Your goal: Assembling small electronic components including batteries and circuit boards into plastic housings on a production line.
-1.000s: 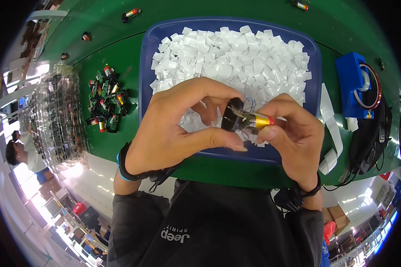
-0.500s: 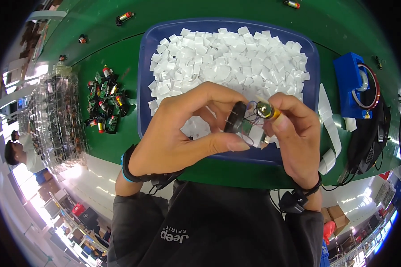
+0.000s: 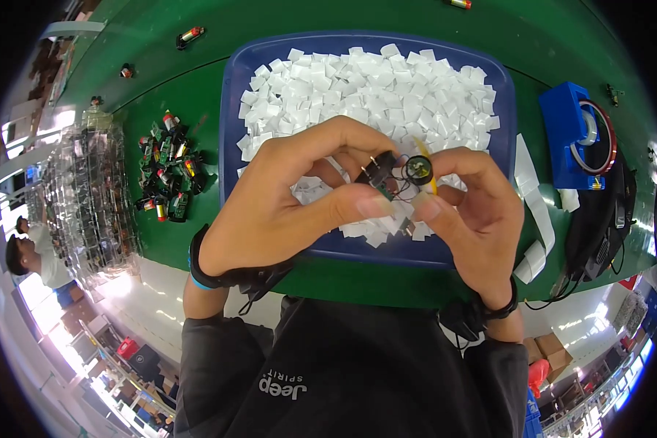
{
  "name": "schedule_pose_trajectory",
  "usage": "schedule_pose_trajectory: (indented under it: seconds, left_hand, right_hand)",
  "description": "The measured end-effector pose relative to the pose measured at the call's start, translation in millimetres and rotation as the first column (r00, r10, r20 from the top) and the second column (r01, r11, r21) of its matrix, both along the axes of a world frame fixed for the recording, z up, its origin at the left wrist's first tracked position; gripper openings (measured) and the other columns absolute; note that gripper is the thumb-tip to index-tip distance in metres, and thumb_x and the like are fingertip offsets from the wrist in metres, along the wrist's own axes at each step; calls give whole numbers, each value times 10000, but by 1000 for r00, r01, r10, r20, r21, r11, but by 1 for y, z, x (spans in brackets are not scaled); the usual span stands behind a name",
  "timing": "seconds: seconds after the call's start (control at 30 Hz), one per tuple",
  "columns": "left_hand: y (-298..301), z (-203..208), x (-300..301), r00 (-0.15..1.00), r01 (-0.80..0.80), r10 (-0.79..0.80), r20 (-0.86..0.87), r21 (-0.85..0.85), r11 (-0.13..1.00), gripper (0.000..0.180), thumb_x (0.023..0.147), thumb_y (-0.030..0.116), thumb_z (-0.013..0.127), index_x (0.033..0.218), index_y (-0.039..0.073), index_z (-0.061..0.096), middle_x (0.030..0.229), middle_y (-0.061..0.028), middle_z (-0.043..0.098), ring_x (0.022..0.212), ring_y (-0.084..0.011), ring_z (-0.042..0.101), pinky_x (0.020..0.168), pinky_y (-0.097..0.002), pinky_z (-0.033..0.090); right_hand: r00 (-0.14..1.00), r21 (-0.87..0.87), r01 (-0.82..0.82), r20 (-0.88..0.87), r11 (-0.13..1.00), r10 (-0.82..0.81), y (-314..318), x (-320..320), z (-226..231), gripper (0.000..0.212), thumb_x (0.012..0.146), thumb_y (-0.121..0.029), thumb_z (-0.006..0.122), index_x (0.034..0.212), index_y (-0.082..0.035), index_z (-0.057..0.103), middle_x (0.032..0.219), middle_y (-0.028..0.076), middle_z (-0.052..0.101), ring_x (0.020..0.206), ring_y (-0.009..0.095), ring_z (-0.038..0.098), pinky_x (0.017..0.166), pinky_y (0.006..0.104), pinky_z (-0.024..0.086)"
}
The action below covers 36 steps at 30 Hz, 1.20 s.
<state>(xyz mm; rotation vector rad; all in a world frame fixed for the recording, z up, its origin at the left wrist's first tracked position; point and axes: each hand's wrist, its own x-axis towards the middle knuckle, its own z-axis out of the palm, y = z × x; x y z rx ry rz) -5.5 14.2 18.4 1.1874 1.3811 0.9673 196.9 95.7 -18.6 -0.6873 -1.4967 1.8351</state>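
Over the near part of a blue bin (image 3: 230,131), my two hands work close together. My left hand (image 3: 270,201) is closed, its thumb and fingers pinching a black plastic piece with metal pins (image 3: 376,169). A bit of green circuit board (image 3: 387,191) shows below that piece. My right hand (image 3: 485,208) pinches a small yellow cylinder (image 3: 420,174), its round, dark-rimmed end facing me. Thin wires run between the two parts. Small white square pieces (image 3: 372,91) fill the bin beneath my hands.
On the green table (image 3: 445,292), a pile of small circuit boards with cylinders (image 3: 169,168) lies left of the bin. Stacked clear plastic trays (image 3: 95,197) stand farther left. To the right are a blue tape dispenser (image 3: 562,139), a white strip (image 3: 536,212) and a black bag (image 3: 606,226).
The yellow cylinder has turned so its end faces me more directly. My left hand has tilted the black piece, and its pins show more clearly. Both hands stay close together.
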Motion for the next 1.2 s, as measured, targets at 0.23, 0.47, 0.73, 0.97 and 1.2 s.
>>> schedule_pose_trajectory:
  seconds: [0.23,0.47,0.73,0.97,1.2]
  left_hand:
    - [-2,-3,11,983,-80,90,161,-67,995,500,935,316,615,1246,-65,520,1122,-130,634,829,-136,625,658,-246,535]
    - [-4,-5,19,960,-152,177,215,-128,980,347,932,43,516,1257,-73,490,1109,-139,627,768,-139,631,639,-256,555]
    - [2,-6,17,838,-68,205,505,-276,959,408,889,-78,437,1294,-40,417,984,-123,617,850,-174,628,662,-306,588]
    - [-1,-19,18,850,-85,190,492,-229,970,323,930,-34,477,1249,-25,423,1030,-129,616,892,-176,627,678,-309,588]
    - [-1,-14,28,879,-158,207,428,-148,976,283,950,51,576,1198,1,451,1076,-112,628,924,-147,620,711,-292,571]
  right_hand:
    - [987,362,13,146,932,-71,4,0,0,305,772,-2,765,1051,-20,646,961,72,643,785,106,616,669,230,521]
    - [979,269,85,158,959,-131,2,-2,2,314,776,-13,763,1065,-25,640,943,61,642,778,92,612,659,228,516]
    - [964,120,121,222,985,-146,7,-3,6,327,786,-10,759,1084,-32,625,959,57,650,822,109,610,686,250,526]
    - [965,826,-128,232,549,-124,20,1,7,298,704,14,793,964,-18,649,969,96,656,887,212,632,685,287,517]
    - [947,856,-144,264,497,-180,16,1,-6,263,673,54,781,882,-24,641,996,101,646,867,262,631,685,298,507]
